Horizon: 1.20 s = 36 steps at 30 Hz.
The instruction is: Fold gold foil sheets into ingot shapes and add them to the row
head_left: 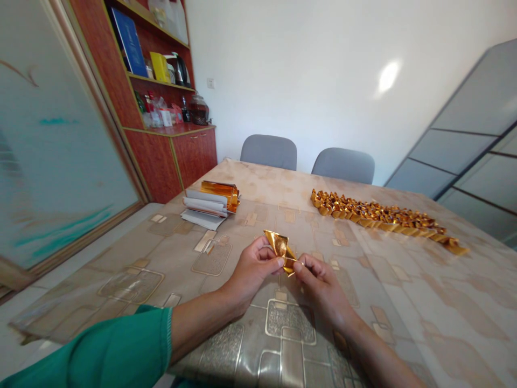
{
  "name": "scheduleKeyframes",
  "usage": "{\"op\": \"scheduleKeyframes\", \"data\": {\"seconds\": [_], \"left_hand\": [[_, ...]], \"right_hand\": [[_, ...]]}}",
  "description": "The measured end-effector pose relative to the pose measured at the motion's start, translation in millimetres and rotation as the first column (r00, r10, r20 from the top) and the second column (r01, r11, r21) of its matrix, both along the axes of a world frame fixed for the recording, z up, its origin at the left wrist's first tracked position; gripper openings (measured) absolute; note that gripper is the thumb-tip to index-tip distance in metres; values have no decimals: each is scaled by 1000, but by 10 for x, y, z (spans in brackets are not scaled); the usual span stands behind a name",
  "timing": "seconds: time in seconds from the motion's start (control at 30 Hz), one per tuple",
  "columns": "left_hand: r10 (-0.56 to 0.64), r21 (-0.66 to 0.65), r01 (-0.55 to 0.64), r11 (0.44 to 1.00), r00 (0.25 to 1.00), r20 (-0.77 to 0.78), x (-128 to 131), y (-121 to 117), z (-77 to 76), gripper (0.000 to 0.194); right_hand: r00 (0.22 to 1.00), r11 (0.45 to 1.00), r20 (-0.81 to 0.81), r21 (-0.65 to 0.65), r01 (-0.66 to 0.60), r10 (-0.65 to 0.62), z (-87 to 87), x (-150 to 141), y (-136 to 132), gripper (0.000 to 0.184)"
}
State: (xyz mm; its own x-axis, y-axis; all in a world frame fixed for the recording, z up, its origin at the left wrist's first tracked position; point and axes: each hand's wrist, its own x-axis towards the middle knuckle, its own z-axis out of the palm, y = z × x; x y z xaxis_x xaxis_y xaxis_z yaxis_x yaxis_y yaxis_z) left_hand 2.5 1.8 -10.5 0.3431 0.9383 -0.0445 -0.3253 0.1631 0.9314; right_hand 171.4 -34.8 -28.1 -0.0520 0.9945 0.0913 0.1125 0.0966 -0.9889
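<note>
My left hand [253, 268] and my right hand [319, 285] hold a small folded sheet of gold foil paper [279, 248] between thumbs and fingertips, above the middle of the table. Its gold side catches the light, and its lower corner is pinched at my right fingers. Beyond my hands, a long band of folded gold paper ingots [375, 217] runs across the table toward the right. At the far left, a stack of gold foil sheets [218, 193] lies on white paper sheets [204, 209].
The table has a beige patterned plastic cover [218, 345]. Two grey chairs [269, 152] stand behind its far edge. A red-brown wooden cabinet [161, 156] with shelves of bottles, books and a kettle stands at the left, beside a frosted glass door [52, 151].
</note>
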Motion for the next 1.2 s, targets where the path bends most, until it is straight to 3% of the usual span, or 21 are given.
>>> {"op": "scheduleKeyframes", "data": {"seconds": [0.27, 0.4, 0.5, 0.6, 0.73, 0.8, 0.9, 0.97, 1.03, 1.1, 1.2], "left_hand": [[-18, -23, 19, 1000, 1000, 20, 8, -3, -24, 36], [-52, -36, 53, 998, 999, 13, 15, -9, -32, 36], [-40, -32, 41, 999, 999, 7, 11, 1, -29, 38], [-49, -25, 49, 999, 999, -5, 16, 14, -31, 39], [-72, -56, 72, 996, 997, 7, 33, 24, -57, 44], [-74, -95, 76, 993, 997, 24, 25, 32, -60, 44], [-121, -236, 128, 963, 992, 44, -24, 51, -25, 43], [-182, -341, 192, 920, 981, 61, -70, 64, 15, 40], [-238, -394, 249, 885, 968, 78, -110, 74, 46, 37], [-302, -408, 312, 858, 949, 90, -133, 75, 55, 36], [-371, -412, 375, 830, 924, 94, -129, 58, 37, 39]], "right_hand": [[988, 988, -20, 3, -154, 154, 42, -55, -6, 32], [987, 984, 39, 73, -161, 158, 63, -66, -5, 29], [983, 983, -6, 21, -182, 183, 61, -38, -7, 33], [993, 993, -20, -32, -118, 117, 26, -8, -5, 41], [998, 998, 30, -10, -54, 54, -12, 13, -4, 44], [995, 997, 84, 41, -59, 55, 21, 35, -17, 40], [977, 971, 209, 240, -20, -31, 127, 99, -48, 25], [952, 918, 293, 395, -32, -93, 190, 144, -61, 17], [908, 855, 405, 504, -123, -108, 223, 173, -61, 32], [854, 810, 512, 538, -233, -94, 230, 179, -50, 42], [827, 784, 558, 541, -304, -64, 227, 172, -24, 28]]}}
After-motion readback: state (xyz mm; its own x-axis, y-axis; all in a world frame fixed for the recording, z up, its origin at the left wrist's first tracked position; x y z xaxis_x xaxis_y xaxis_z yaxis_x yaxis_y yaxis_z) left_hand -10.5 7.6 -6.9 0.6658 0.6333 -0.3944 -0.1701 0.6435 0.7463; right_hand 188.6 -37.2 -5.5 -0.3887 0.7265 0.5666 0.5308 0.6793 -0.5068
